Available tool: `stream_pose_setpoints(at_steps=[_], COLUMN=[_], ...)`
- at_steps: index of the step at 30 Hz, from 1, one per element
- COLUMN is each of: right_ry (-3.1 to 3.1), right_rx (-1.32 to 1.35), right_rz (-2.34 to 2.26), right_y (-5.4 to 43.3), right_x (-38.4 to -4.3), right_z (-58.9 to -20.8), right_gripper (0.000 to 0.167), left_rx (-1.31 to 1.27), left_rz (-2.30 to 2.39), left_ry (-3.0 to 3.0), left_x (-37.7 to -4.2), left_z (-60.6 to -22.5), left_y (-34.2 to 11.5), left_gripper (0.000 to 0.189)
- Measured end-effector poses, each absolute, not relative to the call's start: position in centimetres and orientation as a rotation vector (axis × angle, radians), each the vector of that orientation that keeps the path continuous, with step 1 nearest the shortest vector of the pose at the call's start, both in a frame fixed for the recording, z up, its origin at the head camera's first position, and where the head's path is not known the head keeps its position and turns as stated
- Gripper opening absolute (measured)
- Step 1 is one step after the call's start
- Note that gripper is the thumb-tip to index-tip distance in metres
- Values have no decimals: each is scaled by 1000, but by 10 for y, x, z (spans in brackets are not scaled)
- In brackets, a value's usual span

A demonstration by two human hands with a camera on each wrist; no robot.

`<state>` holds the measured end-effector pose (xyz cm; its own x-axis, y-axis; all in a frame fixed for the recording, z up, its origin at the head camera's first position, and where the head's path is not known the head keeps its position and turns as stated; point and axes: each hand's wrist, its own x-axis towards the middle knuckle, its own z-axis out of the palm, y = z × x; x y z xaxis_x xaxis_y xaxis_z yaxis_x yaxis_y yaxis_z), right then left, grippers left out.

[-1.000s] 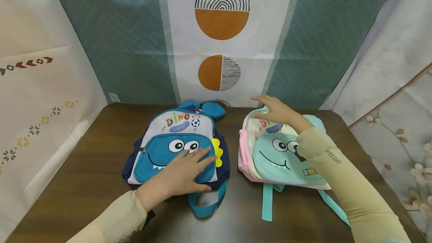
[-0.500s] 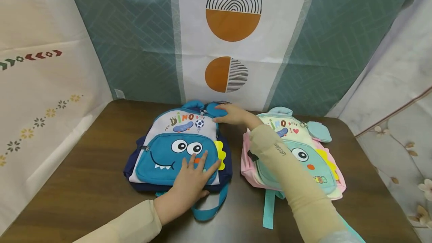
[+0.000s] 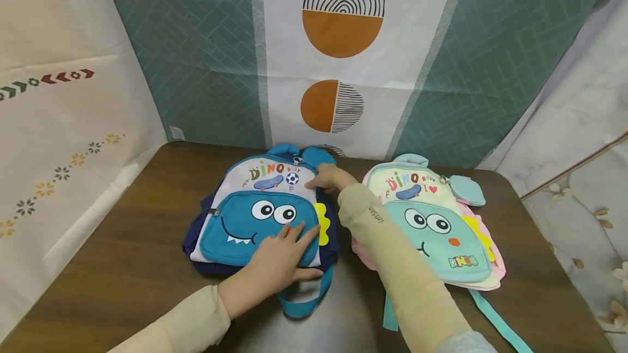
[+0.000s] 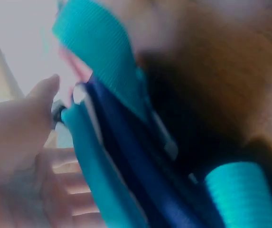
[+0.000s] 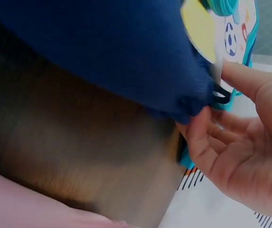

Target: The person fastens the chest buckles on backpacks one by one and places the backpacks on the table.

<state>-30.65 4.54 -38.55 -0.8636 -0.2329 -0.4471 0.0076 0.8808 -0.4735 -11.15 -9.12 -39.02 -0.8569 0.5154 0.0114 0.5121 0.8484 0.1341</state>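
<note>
A blue dinosaur backpack [image 3: 240, 225] lies face up on the brown table. My left hand [image 3: 272, 263] rests with spread fingers on its lower front pocket; in the left wrist view the straight fingers lie along the pocket's face, beside a teal strap [image 4: 98, 42]. At the bag's upper right edge is my right hand [image 3: 332, 177]. The right wrist view has its thumb on the white front and curled fingers at the navy side [image 5: 140, 52], pinching the edge near a black zipper pull [image 5: 222, 95]. A teal round pouch [image 3: 318, 156] hangs by the top.
To the right lies a pastel mint and pink dinosaur backpack [image 3: 441, 249], partly under my right forearm. Its mint strap [image 3: 500, 320] trails toward the table's front. Behind the table [image 3: 127, 233] hangs a green and white patterned cloth [image 3: 206, 59], with pale cloths at both sides.
My right hand has come left from above the pastel backpack to the blue one, then down to its upper right edge. My left hand stays on the blue pocket, shifting slightly.
</note>
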Motion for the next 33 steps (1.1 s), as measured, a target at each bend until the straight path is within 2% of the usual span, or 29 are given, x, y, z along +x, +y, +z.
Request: stream_pose_setpoints(at_steps=[10, 12, 15, 17, 21, 27, 33], right_ry=[2516, 2548, 2642, 2706, 2788, 2769, 2688], right_rx=[-169, -209, -326, -419, -639, -977, -1352], right_rz=[-810, -852, -919, -1015, -1278, -1709, -1919], right_y=[49, 47, 43, 40, 30, 18, 9], right_x=[-295, -289, -277, -268, -238, -192, -157], right_z=[-365, -356, -337, -324, -299, -273, -255], right_gripper=[79, 72, 51, 39, 29, 25, 27], left_rx=[400, 329, 288, 287, 286, 344, 661], left_rz=[529, 529, 591, 688, 863, 1023, 1340], left_ry=[2736, 2742, 2743, 2740, 2774, 2851, 2722], left_x=[-139, -145, -152, -156, -152, -125, -98], left_z=[-372, -364, -350, -340, -322, -295, -280], left_y=[-97, -102, -112, -116, -123, -125, -124], left_gripper=[81, 83, 87, 89, 96, 116, 121])
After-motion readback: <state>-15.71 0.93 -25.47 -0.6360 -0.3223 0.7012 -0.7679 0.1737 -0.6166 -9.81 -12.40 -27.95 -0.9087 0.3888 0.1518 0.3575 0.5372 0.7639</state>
